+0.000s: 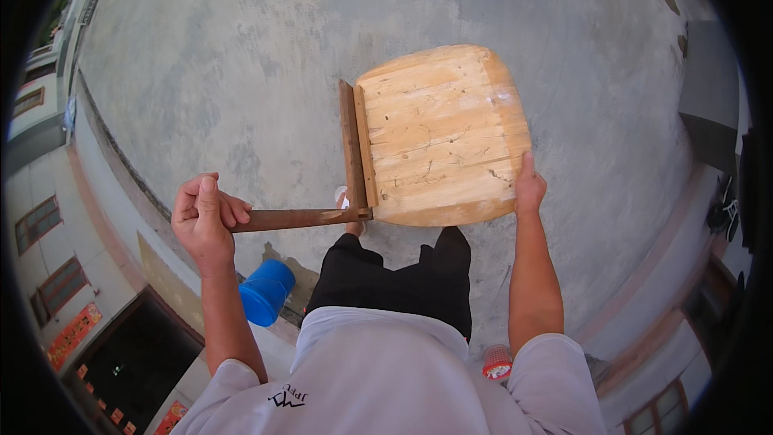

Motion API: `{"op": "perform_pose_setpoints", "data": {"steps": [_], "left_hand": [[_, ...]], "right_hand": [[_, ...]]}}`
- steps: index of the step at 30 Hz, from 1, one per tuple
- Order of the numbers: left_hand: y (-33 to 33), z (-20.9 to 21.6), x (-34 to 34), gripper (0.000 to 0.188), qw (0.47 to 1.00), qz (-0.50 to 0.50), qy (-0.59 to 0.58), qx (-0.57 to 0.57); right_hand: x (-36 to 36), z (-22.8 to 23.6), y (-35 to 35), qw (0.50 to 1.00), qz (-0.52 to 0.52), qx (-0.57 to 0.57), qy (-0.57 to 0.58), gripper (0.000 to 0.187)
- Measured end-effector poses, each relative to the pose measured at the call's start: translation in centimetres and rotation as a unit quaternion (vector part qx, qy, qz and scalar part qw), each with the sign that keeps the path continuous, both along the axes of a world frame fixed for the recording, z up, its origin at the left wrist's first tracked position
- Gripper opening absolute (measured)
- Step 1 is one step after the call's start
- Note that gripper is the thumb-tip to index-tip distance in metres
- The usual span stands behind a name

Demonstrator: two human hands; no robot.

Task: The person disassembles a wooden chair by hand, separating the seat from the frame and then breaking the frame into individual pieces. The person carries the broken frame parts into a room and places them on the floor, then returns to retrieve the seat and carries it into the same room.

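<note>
Out in front of me is a wooden piece with a pale, plank-built board (443,141) that has rounded sides. Along the board's left edge runs a dark brown wooden bar (351,141), and from its near end a brown wooden leg (294,220) sticks out to the left. My left hand (205,213) is closed around the outer end of that leg, thumb up. At the near right edge of the board, my right hand (529,187) grips the rim; some of its fingers are hidden beneath.
A blue bucket (266,292) stands on the ground near my left leg. Near my right side is a red and white basket (498,362). Grey concrete (217,89) spreads around me. A building wall (60,225) rises at left, and a grey box-like block (710,93) is at right.
</note>
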State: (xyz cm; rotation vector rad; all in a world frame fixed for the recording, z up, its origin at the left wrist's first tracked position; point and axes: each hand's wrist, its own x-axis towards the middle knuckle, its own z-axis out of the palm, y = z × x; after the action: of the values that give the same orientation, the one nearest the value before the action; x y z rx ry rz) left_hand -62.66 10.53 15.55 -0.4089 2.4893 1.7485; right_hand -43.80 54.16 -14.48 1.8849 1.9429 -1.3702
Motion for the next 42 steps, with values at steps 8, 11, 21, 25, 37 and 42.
{"op": "perform_pose_setpoints", "data": {"steps": [8, 11, 21, 25, 37, 42], "left_hand": [[0.3, 2.5, 0.0, 0.016, 1.0, 0.002, 0.013, 0.025], [-0.8, 2.6, 1.2, 0.016, 1.0, 0.016, -0.008, 0.017], [-2.9, 1.9, 0.6, 0.018, 0.997, 0.041, 0.038, -0.061], [-3.0, 2.2, 3.1, 0.02, 0.997, 0.047, 0.051, -0.015], [-4.6, 0.5, 1.0, 0.026, 0.975, 0.07, 0.046, 0.208], [0.1, 5.8, -0.3, 0.035, 0.967, -0.012, 0.058, 0.247]], "right_hand": [[-1.7, 1.8, -1.4, 0.997, -0.058, -0.031, 0.028, 0.074], [-1.7, 2.5, -1.3, 0.996, -0.063, -0.042, 0.044, 0.074], [-1.0, 1.0, -3.2, 0.989, 0.001, -0.096, 0.115, 0.082], [-5.3, 1.9, 0.8, 0.992, 0.124, 0.021, 0.002, 0.08], [2.4, 0.6, -3.2, 0.979, -0.073, -0.13, 0.14, 0.075], [-3.1, 8.6, -0.9, 0.967, -0.036, -0.154, 0.198, 0.075]]}}
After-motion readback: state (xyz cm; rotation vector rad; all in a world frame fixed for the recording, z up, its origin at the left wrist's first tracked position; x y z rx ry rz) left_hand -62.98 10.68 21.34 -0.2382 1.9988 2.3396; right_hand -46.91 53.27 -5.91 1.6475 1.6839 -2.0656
